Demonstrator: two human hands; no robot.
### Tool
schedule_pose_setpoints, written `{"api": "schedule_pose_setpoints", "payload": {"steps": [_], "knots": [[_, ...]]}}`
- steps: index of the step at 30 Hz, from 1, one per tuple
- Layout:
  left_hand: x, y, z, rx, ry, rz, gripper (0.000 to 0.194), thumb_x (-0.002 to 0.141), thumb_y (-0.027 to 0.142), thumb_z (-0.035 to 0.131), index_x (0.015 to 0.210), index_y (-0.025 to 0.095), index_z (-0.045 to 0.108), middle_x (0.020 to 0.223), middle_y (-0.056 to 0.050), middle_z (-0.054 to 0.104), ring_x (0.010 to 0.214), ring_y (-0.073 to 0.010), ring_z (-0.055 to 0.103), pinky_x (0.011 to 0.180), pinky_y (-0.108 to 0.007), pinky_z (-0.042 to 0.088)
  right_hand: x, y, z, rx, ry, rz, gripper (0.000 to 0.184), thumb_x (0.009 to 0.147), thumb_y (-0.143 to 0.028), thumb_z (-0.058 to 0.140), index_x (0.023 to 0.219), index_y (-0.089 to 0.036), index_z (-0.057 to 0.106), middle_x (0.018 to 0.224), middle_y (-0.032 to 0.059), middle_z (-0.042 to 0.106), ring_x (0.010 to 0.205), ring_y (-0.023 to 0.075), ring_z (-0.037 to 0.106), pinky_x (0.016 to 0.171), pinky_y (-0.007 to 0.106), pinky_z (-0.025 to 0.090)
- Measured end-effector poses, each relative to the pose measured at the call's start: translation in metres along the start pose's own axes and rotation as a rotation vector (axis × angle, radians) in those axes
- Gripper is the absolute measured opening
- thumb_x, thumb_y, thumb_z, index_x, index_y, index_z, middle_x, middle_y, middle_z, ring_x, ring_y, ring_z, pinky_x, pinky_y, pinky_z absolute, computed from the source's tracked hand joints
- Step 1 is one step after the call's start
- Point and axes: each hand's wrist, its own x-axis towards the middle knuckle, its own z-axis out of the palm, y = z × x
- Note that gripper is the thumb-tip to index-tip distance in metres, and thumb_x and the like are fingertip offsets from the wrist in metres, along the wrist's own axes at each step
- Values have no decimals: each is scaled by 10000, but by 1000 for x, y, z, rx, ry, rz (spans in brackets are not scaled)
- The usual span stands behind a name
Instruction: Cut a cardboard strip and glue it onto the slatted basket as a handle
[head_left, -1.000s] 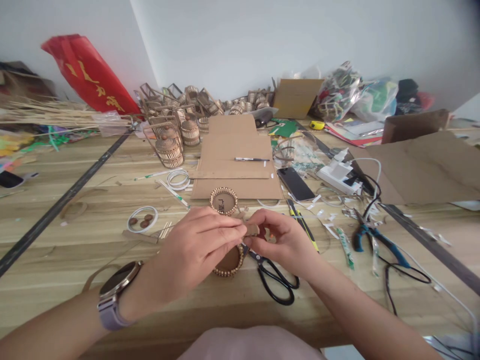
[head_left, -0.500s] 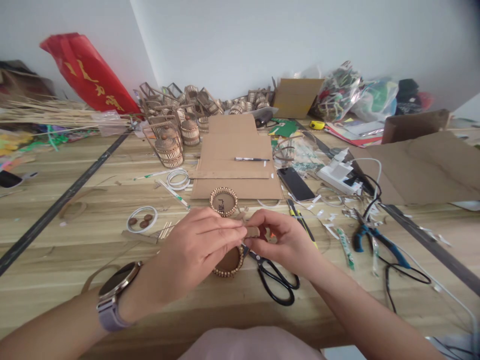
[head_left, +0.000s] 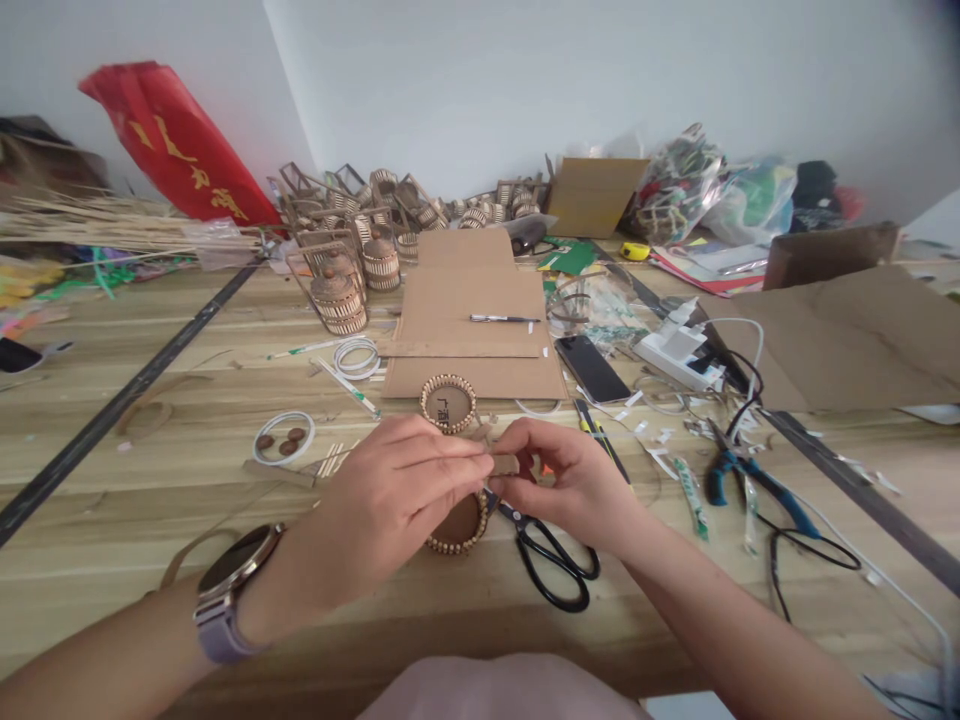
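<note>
Both hands meet in the middle of the view, over the table. A small brown cardboard piece [head_left: 506, 465] shows between their fingertips. My left hand [head_left: 409, 480] has its fingers pressed together on the near left end, hiding part of it. My right hand [head_left: 566, 480] pinches the other end between thumb and fingers. Below them lies a round tray edged with bamboo beads [head_left: 456, 545], partly covered by my left hand. A second beaded round tray [head_left: 448, 403], with printed characters on its base, sits just beyond. Black-handled scissors [head_left: 559, 565] rest at the right.
A cardboard sheet [head_left: 472, 290] carries a pen [head_left: 504, 319]. A phone [head_left: 592, 367], a yellow utility knife [head_left: 604, 440], blue-handled pliers [head_left: 765, 480] and a power strip [head_left: 682, 350] lie to the right. Small bamboo baskets [head_left: 337, 300] crowd the back left. A white ring [head_left: 285, 418] encloses brown beads.
</note>
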Motion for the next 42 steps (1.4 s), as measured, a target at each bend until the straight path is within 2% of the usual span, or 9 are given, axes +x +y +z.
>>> {"api": "schedule_pose_setpoints", "payload": {"steps": [6, 10, 15, 24, 29, 33, 42], "knots": [[2, -1, -1, 20, -3, 13, 159, 956, 174, 564, 1060, 183, 683, 1017, -38, 764, 890, -159, 688, 837, -336, 530, 2, 1, -3, -35, -22, 31, 80, 754, -245, 697, 766, -203, 629, 623, -48, 534, 569, 95, 448, 545, 243, 368], [4, 0, 0, 55, -8, 13, 145, 958, 186, 561, 1021, 173, 692, 980, -40, 767, 875, -168, 694, 810, -337, 537, 9, 2, -10, -13, -106, 54, 140, 755, -304, 712, 767, -200, 620, 641, -42, 514, 596, 104, 452, 557, 247, 372], [5, 0, 1, 76, 2, -44, 120, 939, 205, 592, 973, 179, 704, 945, -35, 763, 834, -168, 683, 781, -327, 549, 23, 6, -18, 24, -220, 64, 184, 738, -325, 732, 823, -195, 633, 652, -41, 523, 613, 112, 472, 579, 258, 389], [7, 0, 1, 86, 3, -21, 107, 932, 170, 589, 940, 162, 696, 924, -30, 765, 813, -166, 688, 769, -324, 551, 29, 9, -24, 32, -283, 72, 203, 740, -323, 757, 849, -187, 652, 665, -42, 566, 612, 102, 489, 571, 247, 400], [6, 0, 1, 106, 20, -42, 126, 941, 189, 571, 926, 167, 693, 899, -35, 758, 806, -160, 674, 741, -301, 552, 34, 0, -32, 133, -438, 144, 310, 786, -475, 709, 916, -195, 691, 674, -41, 576, 589, 93, 472, 536, 229, 376], [5, 0, 3, 120, 26, -45, 129, 942, 194, 567, 921, 169, 692, 883, -36, 754, 795, -158, 666, 731, -300, 551, 36, -3, -33, 177, -453, 214, 386, 800, -573, 661, 856, -193, 698, 650, -33, 556, 594, 98, 465, 542, 233, 374], [5, 1, 4, 95, 40, -30, 91, 917, 148, 594, 889, 152, 681, 867, -29, 753, 776, -163, 660, 736, -302, 531, 38, -4, -29, 276, -466, 320, 288, 778, -469, 707, 762, -182, 684, 622, -37, 534, 555, 78, 429, 463, 207, 308]]}}
